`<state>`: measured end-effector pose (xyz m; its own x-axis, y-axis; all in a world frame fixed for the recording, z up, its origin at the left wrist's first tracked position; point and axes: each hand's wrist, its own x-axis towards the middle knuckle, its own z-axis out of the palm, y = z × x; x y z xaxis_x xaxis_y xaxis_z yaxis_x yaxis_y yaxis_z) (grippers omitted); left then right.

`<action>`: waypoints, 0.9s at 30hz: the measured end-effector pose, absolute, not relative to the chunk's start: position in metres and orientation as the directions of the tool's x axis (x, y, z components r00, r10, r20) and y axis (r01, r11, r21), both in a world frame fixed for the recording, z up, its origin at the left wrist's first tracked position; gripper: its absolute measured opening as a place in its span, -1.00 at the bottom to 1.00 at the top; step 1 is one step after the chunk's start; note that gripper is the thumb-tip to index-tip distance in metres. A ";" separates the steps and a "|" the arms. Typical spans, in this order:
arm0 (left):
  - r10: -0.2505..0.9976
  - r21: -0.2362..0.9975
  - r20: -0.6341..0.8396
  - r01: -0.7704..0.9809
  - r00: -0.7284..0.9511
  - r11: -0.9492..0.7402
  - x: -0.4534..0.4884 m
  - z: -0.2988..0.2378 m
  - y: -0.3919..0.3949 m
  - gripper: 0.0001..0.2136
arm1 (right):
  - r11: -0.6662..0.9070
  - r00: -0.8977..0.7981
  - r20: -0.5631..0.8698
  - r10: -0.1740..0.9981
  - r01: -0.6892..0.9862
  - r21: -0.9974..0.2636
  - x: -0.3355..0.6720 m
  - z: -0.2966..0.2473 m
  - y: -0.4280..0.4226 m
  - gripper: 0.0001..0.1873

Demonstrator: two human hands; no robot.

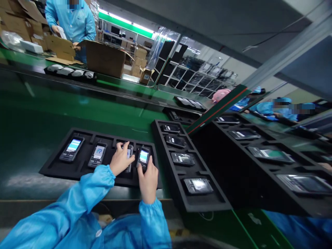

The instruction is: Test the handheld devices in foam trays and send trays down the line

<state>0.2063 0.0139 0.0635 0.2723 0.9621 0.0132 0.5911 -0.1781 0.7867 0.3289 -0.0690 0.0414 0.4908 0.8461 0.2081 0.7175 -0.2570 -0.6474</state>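
A black foam tray [84,173] lies on the green bench with rugged handheld terminals in its slots. The leftmost terminal [72,149] has a lit blue-and-white screen, and the second terminal [98,154] shows a logo. My left hand [121,159] reaches over the third terminal [129,152], fingers at its top and thumb across its face, covering much of it. On the right, the fourth terminal [144,155] has a lit screen; my right hand [149,178] grips its lower part, thumb at the left edge and fingers at the right edge. Both terminals are at their tray slots.
A second foam tray [178,188] with several terminals stands close on the right. Beyond it a higher stack of trays [261,176] holds more terminals. A slanted post [218,109] rises between them. Across the conveyor [38,93], a co-worker [74,20] handles a cardboard box [103,58].
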 end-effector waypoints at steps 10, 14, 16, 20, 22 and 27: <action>0.967 0.858 0.128 0.464 0.222 -0.220 0.194 0.051 0.000 -0.51 | -0.423 0.584 0.113 0.803 0.694 -0.583 0.344 0.046 -0.029 -0.15; 0.947 0.956 0.098 0.234 0.306 -0.175 0.178 0.056 -0.017 -0.49 | -0.319 0.553 0.151 0.819 0.659 -0.681 0.325 0.059 -0.056 -0.10; 0.930 0.983 0.072 0.133 0.361 -0.127 0.176 0.060 -0.026 -0.49 | -0.139 0.490 0.277 0.826 0.655 -0.743 0.304 0.066 -0.076 -0.09; 0.945 0.951 -0.151 -0.217 0.290 0.218 0.169 0.074 -0.038 -0.48 | 0.075 0.301 0.259 0.918 0.509 -0.858 0.275 0.079 -0.113 -0.28; 0.926 0.869 -0.285 -0.340 0.246 0.358 0.163 0.081 -0.040 -0.50 | 0.089 0.232 0.176 0.957 0.345 -0.935 0.274 0.081 -0.124 -0.33; 0.900 0.811 -0.388 -0.390 0.201 0.437 0.148 0.090 -0.043 -0.58 | 0.114 0.204 0.131 0.970 0.091 -0.989 0.280 0.075 -0.132 -0.61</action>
